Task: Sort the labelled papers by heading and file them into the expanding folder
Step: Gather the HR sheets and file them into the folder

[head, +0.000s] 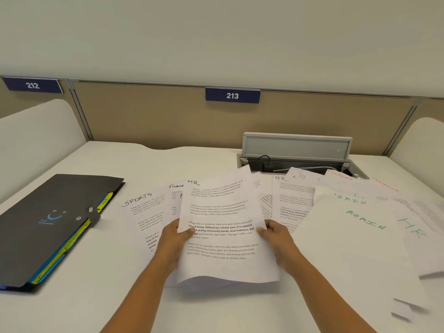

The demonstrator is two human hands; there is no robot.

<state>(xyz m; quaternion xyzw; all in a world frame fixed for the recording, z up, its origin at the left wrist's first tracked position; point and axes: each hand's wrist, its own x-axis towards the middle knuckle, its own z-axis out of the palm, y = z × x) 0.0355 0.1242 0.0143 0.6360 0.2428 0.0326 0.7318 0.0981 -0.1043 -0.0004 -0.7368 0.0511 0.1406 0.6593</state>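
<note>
HR sheet: white printed paper headed "HR", held mid-desk over the white desk
Left hand: pinching the sheet's left edge, thumb on top, other fingers underneath, can't see 'em
Right hand: same deal on the right edge
Folder: dark grey expanding folder, lying flat far left, well apart from both hands
Others: "SPORTS" sheet just left, green "ADMIN" sheet to the right
</note>
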